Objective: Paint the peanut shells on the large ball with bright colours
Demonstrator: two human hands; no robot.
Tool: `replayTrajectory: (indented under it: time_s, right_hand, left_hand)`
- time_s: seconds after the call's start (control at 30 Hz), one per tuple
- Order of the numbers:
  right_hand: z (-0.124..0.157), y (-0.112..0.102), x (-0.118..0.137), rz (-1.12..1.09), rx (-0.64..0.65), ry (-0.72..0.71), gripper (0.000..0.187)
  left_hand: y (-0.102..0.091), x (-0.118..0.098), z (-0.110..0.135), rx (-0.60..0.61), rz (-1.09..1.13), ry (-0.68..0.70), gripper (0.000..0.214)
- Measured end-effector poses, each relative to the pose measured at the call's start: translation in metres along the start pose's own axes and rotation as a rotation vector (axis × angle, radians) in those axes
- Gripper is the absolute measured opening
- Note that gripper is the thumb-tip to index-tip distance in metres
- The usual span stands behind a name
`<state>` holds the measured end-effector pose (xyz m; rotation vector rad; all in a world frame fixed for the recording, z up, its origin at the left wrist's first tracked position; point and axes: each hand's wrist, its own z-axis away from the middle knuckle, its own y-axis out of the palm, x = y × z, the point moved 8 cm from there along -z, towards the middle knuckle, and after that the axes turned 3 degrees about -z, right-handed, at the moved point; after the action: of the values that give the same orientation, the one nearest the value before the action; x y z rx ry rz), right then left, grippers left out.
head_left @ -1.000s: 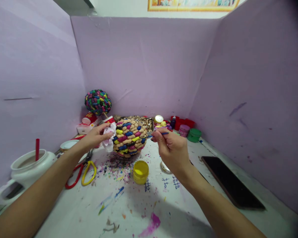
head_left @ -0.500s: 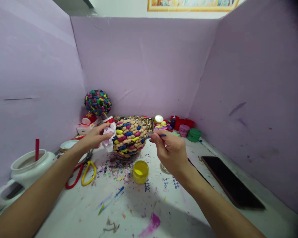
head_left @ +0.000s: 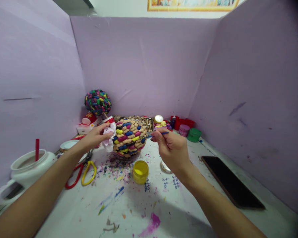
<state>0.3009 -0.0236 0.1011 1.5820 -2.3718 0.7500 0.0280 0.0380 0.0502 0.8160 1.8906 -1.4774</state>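
A ball covered in peanut shells (head_left: 129, 137) is partly painted yellow, blue, magenta and black; other shells stay tan. At its left side, my left hand (head_left: 99, 134) grips a crumpled white tissue (head_left: 109, 137) against the ball. My right hand (head_left: 172, 147) pinches a thin blue paintbrush (head_left: 164, 133), whose tip is at the ball's right side; whether it touches cannot be made out. In front of the ball stands an open jar of yellow paint (head_left: 140, 172). A round lid (head_left: 166, 167) lies beneath my right hand.
On the left are scissors (head_left: 88, 173) with red and yellow handles and a white pot (head_left: 31, 167) holding a red stick. A fully painted ball (head_left: 98, 102) stands behind. A black phone (head_left: 232, 181) lies at right. Paint jars (head_left: 194, 135) and a shell tray (head_left: 146, 123) sit at the back.
My right hand has shifted slightly right with the paintbrush, uncovering more of the round lid. My left hand, the tissue and the ball look unmoved.
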Motion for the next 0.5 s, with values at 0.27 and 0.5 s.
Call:
replayTrajectory:
  time_s: [0.27, 0.5]
  right_hand:
    - [-0.0012, -0.0013, -0.0015, 0.022, 0.002, 0.015, 0.021]
    - [-0.0028, -0.0035, -0.0021, 0.031, -0.009, 0.024, 0.021]
  left_hand:
    - [-0.0005, 0.0001, -0.0012, -0.003, 0.011, 0.028, 0.070]
    - [-0.0030, -0.0011, -0.0008, -0.032, -0.012, 0.019, 0.071]
